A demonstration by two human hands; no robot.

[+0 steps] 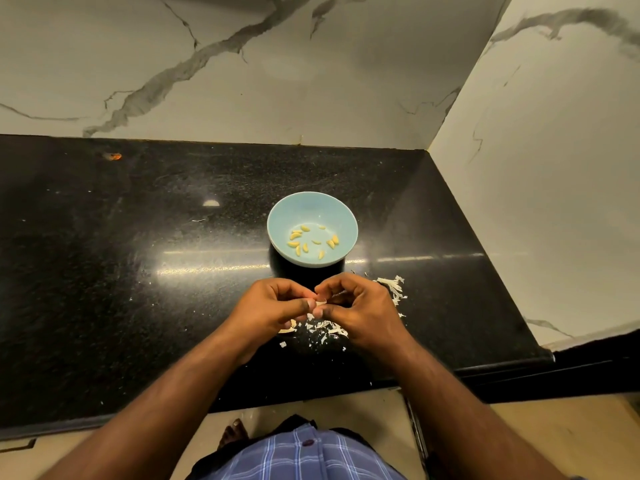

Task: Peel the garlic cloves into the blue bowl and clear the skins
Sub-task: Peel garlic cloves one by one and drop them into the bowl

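both hands meet over the black countertop [138, 271], just in front of the blue bowl [341, 216]. the left hand [268, 306] and the right hand [360, 306] have their fingers curled inward, thumbs and fingertips pressed close together around a small pale garlic clove [321, 301] pinched between them; only a sliver of the clove shows, so how much skin is on it cannot be told. the blue bowl sits upright on the counter, apart from the hands, and holds about a dozen small yellowish peeled cloves [311, 241] scattered across its bottom. white garlic skins [393, 287] lie loose on the counter beside and under the right hand, with more flakes spread below both hands near the counter's front edge. a small orange speck [116, 156] lies far off at the back left of the counter. marble-patterned walls [242, 81] rise behind and to the right. a blue checked shirt [304, 459] shows at the bottom
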